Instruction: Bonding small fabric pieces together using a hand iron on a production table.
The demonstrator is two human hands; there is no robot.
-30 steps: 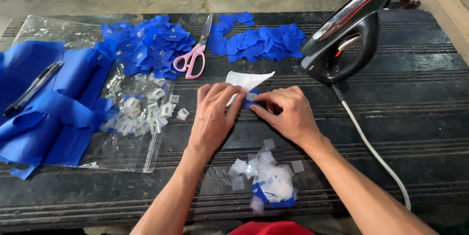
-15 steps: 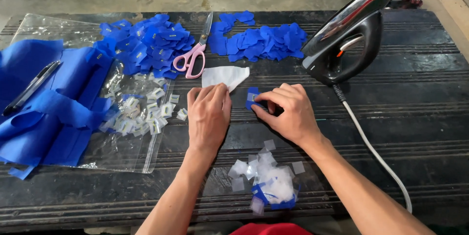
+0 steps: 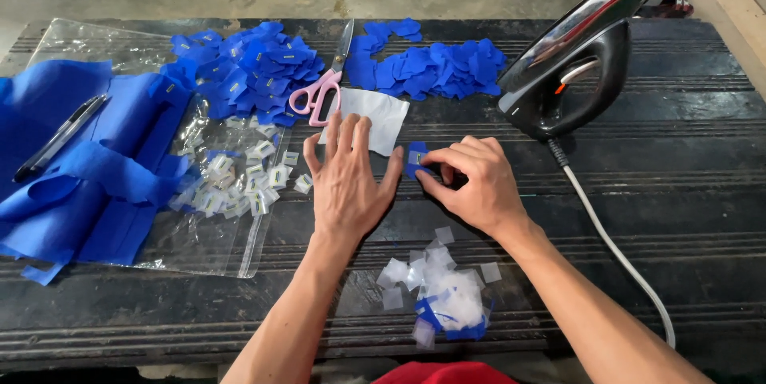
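The left hand [image 3: 347, 181] lies flat on the dark table [image 3: 654, 192], palm down, fingers spread and holding nothing; its fingertips rest on the lower edge of a white sheet [image 3: 373, 119]. The right hand [image 3: 471, 185] sits just beside it, thumb and forefinger pressed together in a pinching grip on a small blue patch [image 3: 415, 158] that carries a pale tab. The patch lies on the table between the two hands, just below the sheet's right corner.

Pink scissors [image 3: 323, 85] lie above the sheet, blades pointing away from the person. On either side of them are heaps of blue cut pieces: a left heap [image 3: 247, 69] and a right heap [image 3: 435, 65]. A clear bag [image 3: 207, 224] lies left of the left hand with small pale tabs [image 3: 239, 181] scattered on it. Folded blue cloth [image 3: 72, 169] covers the far left of the table, with a black pen [image 3: 60, 137] resting on it.

An iron [image 3: 570, 65] stands on its heel at the upper right (soleplate tilted toward the hands), well apart from the right hand; its white cord [image 3: 614, 252] runs down the table past the right forearm. Near the table's front edge, between the forearms, sits a small pile of white and blue scraps [image 3: 443, 296].
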